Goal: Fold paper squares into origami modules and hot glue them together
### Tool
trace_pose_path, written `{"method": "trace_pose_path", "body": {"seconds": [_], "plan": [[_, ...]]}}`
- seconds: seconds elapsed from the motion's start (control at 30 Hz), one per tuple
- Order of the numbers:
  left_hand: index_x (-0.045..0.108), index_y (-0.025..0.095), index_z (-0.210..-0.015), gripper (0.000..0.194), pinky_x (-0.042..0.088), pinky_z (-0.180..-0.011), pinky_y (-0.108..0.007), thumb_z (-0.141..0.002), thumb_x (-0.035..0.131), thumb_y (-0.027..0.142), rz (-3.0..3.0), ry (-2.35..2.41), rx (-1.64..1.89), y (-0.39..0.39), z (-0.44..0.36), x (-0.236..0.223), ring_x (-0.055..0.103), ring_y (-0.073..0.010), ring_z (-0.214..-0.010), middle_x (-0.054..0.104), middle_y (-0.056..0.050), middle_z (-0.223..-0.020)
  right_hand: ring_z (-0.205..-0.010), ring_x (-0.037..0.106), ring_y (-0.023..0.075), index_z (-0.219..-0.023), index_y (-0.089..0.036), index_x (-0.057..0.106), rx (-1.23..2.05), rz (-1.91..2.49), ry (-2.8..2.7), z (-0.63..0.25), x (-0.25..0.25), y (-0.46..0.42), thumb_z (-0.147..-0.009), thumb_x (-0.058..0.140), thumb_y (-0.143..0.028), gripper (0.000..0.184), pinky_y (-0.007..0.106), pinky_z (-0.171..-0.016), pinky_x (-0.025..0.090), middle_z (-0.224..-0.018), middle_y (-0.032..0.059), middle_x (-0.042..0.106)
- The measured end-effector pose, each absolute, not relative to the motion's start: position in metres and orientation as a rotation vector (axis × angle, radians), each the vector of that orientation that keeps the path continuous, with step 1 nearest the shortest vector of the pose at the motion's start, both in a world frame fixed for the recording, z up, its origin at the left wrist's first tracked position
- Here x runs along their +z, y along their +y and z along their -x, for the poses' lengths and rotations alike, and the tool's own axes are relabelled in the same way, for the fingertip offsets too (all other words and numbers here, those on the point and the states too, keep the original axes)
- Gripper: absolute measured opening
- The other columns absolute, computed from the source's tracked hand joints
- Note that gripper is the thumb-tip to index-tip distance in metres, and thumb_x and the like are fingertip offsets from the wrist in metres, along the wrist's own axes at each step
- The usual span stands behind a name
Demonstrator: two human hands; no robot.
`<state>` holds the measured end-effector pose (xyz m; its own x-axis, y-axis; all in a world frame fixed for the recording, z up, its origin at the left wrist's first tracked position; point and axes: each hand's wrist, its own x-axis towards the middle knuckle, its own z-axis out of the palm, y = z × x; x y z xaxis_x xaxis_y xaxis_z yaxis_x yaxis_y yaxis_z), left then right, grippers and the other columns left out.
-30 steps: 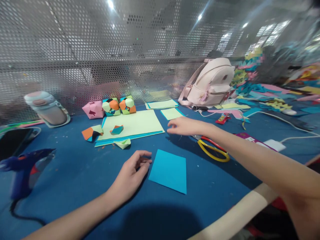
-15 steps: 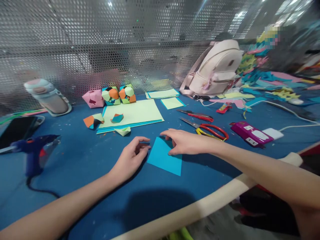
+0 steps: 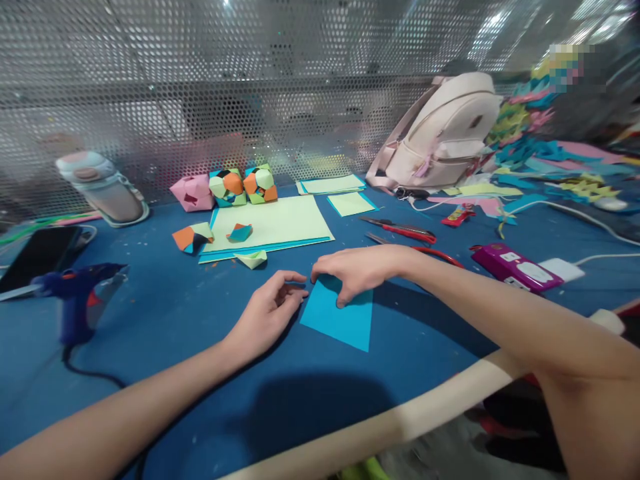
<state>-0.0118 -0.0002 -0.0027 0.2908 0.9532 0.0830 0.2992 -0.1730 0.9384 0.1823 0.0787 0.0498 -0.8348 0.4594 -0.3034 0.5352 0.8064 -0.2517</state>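
Note:
A square sheet of blue paper (image 3: 340, 325) lies flat on the blue tabletop in front of me. My right hand (image 3: 357, 270) arches over its far part, fingertips at the upper left corner and thumb apart on the sheet; it covers that part of the paper. At the sheet's left edge rests my left hand (image 3: 267, 310), fingers loosely curved with a gap to the thumb and nothing between them. Beyond my right hand are a pair of red-handled scissors (image 3: 400, 230) and a second, partly covered red-handled tool (image 3: 440, 255).
Behind lie large pale green sheets (image 3: 280, 217), folded paper balls (image 3: 227, 188) and smaller paper pieces. A glue gun (image 3: 83, 300), a phone (image 3: 43, 257) and a bottle (image 3: 107, 190) stand left. On the right are a backpack (image 3: 445, 137), a purple power strip (image 3: 515, 267) and paper scraps.
My right hand has shifted slightly left over the blue paper, its fingers reaching closer to the corner and its wrist raised, hiding more of the second tool. My left hand stays beside the sheet.

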Motion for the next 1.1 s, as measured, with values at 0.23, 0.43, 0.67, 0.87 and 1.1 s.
{"method": "trace_pose_path", "body": {"seconds": [0.23,0.43,0.67,0.87,1.1], "plan": [[0.057,0.015,-0.103,0.029,0.045,-0.063,-0.024,-0.080,0.056,0.033,-1.778,1.230,0.893,0.000,0.011,0.000,0.055,-0.0131,-0.070,0.061,-0.001,-0.078,-0.066,0.050,0.0111,-0.093,-0.014,0.067,-0.801,-1.042,2.973,-0.184,0.051,0.064,-0.071,0.063,-0.014,0.023,0.022,-0.060,0.038,-0.076,-0.0003,0.062],[0.063,0.017,-0.084,0.018,0.043,-0.063,-0.023,-0.081,0.053,0.031,-1.820,1.350,0.967,0.004,0.014,-0.002,0.054,-0.0128,-0.069,0.063,0.000,-0.076,-0.075,0.052,0.0113,-0.097,-0.014,0.062,-1.196,-1.376,3.185,-0.178,0.044,0.049,-0.069,0.067,-0.018,0.029,0.023,-0.067,0.041,-0.088,0.0013,0.063],[0.063,0.017,-0.089,0.020,0.043,-0.059,-0.023,-0.078,0.054,0.032,-1.653,1.356,1.002,0.008,0.018,0.001,0.054,-0.0128,-0.065,0.062,0.000,-0.074,-0.063,0.047,0.0102,-0.069,-0.016,0.055,-1.366,-1.538,3.100,-0.183,0.017,0.048,-0.073,0.061,-0.022,0.009,0.023,-0.061,0.038,-0.068,-0.0024,0.054],[0.061,0.017,-0.091,0.021,0.048,-0.068,-0.027,-0.075,0.054,0.028,-1.675,1.341,0.961,0.013,0.024,0.002,0.061,-0.0159,-0.076,0.067,-0.004,-0.083,-0.063,0.047,0.0104,-0.069,-0.017,0.054,-1.335,-1.585,3.073,-0.191,0.002,0.051,-0.074,0.059,-0.021,0.008,0.024,-0.061,0.038,-0.069,-0.0019,0.055],[0.058,0.015,-0.096,0.027,0.048,-0.060,-0.026,-0.074,0.059,0.030,-1.547,1.313,0.902,0.012,0.024,0.006,0.057,-0.0123,-0.058,0.058,0.002,-0.065,-0.071,0.053,0.0131,-0.072,-0.017,0.056,-1.246,-1.630,3.164,-0.195,-0.001,0.051,-0.076,0.059,-0.023,0.009,0.026,-0.067,0.043,-0.075,0.0007,0.060]]}}
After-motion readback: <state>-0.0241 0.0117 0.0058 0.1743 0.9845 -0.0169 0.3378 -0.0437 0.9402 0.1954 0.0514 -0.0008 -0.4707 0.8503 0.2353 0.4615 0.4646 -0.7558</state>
